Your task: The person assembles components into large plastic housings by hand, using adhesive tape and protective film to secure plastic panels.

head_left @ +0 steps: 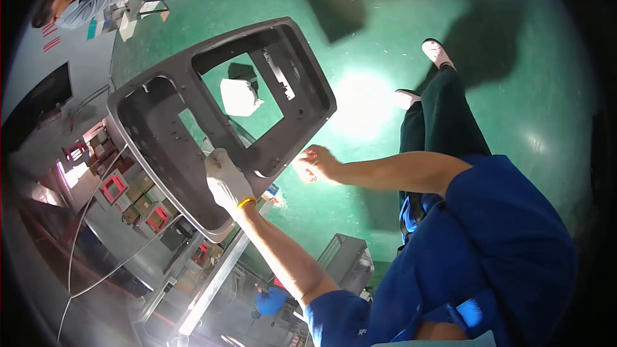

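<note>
Housing of dark grey, hard-looking material point(209, 112), a shallow rectangular shell with rounded corners and window openings, stands tilted above the glossy green floor point(334, 215); no support shows beneath it. The white-gloved left hand point(228, 181) (a yellow band point(246, 202) circles its wrist) reaches over the housing's near long edge, fingers on the inner face; I cannot tell whether it clamps or merely steadies. The right hand point(318, 164), its fingers curled, sits just beside the near right edge — whether touching, or pinching anything small, is unclear.

If the left hand alone bears the load, the far right corner could swing down and scuff on the floor — a smooth glove and an off-centre hold would be the likely causes.
</note>
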`<state>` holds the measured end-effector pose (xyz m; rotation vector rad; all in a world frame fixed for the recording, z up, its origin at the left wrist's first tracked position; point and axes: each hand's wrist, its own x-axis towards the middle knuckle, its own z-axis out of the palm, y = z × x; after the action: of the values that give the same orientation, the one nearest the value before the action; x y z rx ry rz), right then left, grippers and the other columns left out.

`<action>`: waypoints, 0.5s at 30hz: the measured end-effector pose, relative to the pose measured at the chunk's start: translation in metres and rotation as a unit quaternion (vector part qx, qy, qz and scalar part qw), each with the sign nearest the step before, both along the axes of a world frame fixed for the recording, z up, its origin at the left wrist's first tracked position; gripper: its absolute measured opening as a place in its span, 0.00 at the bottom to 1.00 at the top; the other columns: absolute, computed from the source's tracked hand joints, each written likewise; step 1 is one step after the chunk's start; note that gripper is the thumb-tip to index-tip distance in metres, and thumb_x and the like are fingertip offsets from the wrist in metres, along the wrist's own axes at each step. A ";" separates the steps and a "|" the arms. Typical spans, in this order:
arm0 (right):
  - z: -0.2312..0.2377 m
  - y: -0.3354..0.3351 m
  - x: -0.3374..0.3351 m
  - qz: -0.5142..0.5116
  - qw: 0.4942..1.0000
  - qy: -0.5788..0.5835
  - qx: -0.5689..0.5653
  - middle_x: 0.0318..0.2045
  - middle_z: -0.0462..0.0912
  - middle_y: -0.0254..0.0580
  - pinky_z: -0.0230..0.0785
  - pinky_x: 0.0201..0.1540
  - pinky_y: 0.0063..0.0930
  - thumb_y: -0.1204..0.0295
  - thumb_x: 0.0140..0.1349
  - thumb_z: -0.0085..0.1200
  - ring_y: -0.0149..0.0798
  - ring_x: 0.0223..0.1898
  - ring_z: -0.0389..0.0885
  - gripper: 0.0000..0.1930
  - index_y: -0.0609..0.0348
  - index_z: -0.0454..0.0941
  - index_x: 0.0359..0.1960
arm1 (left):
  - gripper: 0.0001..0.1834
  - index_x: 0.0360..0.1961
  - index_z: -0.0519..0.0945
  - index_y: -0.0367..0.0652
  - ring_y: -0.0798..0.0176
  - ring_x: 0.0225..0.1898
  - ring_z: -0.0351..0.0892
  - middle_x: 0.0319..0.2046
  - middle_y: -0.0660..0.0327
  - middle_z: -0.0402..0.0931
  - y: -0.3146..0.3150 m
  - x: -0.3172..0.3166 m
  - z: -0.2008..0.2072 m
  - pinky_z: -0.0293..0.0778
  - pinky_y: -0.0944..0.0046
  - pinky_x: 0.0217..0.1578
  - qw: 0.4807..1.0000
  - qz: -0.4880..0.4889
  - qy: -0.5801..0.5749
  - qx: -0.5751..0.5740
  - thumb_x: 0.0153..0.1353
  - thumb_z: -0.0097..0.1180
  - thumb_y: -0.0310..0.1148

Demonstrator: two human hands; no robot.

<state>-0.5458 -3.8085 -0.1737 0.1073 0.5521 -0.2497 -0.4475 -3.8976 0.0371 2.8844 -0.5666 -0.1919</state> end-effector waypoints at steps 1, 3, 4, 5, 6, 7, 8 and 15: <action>-0.001 -0.011 -0.010 0.043 0.995 0.072 -0.046 0.26 0.79 0.38 0.72 0.24 0.26 0.74 0.59 0.58 0.31 0.25 0.77 0.05 0.60 0.74 0.32 | 0.17 0.41 0.80 0.40 0.70 0.18 0.67 0.16 0.64 0.70 0.000 0.002 -0.001 0.65 0.66 0.25 0.999 -0.016 -0.013 0.028 0.64 0.46 0.43; -0.010 -0.033 -0.028 0.103 0.976 0.161 -0.101 0.26 0.78 0.39 0.72 0.25 0.27 0.72 0.61 0.56 0.30 0.25 0.76 0.05 0.60 0.74 0.32 | 0.18 0.41 0.80 0.40 0.71 0.17 0.67 0.16 0.64 0.69 0.000 0.005 0.000 0.65 0.65 0.26 0.997 -0.023 -0.029 0.062 0.64 0.46 0.43; -0.017 -0.043 -0.037 0.121 0.971 0.176 -0.109 0.26 0.77 0.39 0.72 0.25 0.27 0.71 0.62 0.55 0.29 0.24 0.75 0.06 0.60 0.74 0.32 | 0.18 0.41 0.80 0.40 0.71 0.17 0.67 0.16 0.64 0.69 0.004 0.009 0.000 0.65 0.65 0.26 0.997 -0.015 -0.034 0.065 0.64 0.46 0.43; -0.028 -0.057 -0.047 0.127 0.976 0.147 -0.094 0.25 0.75 0.37 0.71 0.26 0.25 0.71 0.61 0.55 0.29 0.24 0.74 0.06 0.59 0.74 0.31 | 0.19 0.42 0.80 0.39 0.71 0.17 0.66 0.16 0.65 0.68 0.008 0.018 0.000 0.64 0.66 0.25 0.999 0.004 -0.004 0.041 0.64 0.46 0.43; -0.040 -0.073 -0.060 0.131 0.981 0.124 -0.075 0.24 0.74 0.34 0.71 0.28 0.23 0.71 0.61 0.55 0.28 0.25 0.73 0.06 0.59 0.74 0.30 | 0.19 0.43 0.80 0.38 0.72 0.17 0.66 0.16 0.65 0.68 0.007 0.020 -0.002 0.63 0.66 0.23 0.999 0.019 0.032 0.019 0.63 0.47 0.42; -0.039 -0.088 -0.068 0.128 0.980 0.137 -0.064 0.24 0.74 0.34 0.71 0.29 0.23 0.71 0.60 0.55 0.27 0.24 0.72 0.06 0.59 0.74 0.30 | 0.20 0.47 0.79 0.37 0.74 0.16 0.62 0.14 0.68 0.64 0.003 0.017 0.003 0.59 0.69 0.19 0.997 0.045 0.064 -0.015 0.64 0.47 0.43; -0.037 -0.106 -0.077 0.126 0.979 0.151 -0.054 0.24 0.74 0.34 0.71 0.29 0.23 0.70 0.60 0.55 0.27 0.24 0.72 0.06 0.59 0.75 0.30 | 0.20 0.47 0.79 0.37 0.74 0.16 0.62 0.14 0.68 0.64 0.003 0.017 0.006 0.59 0.69 0.19 0.996 0.060 0.059 -0.008 0.64 0.47 0.43; -0.083 -0.203 -0.140 0.099 0.977 0.182 -0.047 0.25 0.73 0.33 0.72 0.32 0.22 0.69 0.60 0.56 0.27 0.26 0.73 0.07 0.58 0.74 0.32 | 0.20 0.47 0.79 0.42 0.75 0.11 0.57 0.11 0.71 0.57 -0.004 0.029 0.010 0.52 0.71 0.12 0.969 0.212 0.111 -0.060 0.65 0.48 0.46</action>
<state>-0.6858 -4.0112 -0.2565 -0.0878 0.9085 -0.0996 -0.4186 -3.9021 0.0469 2.7341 0.0800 -0.3913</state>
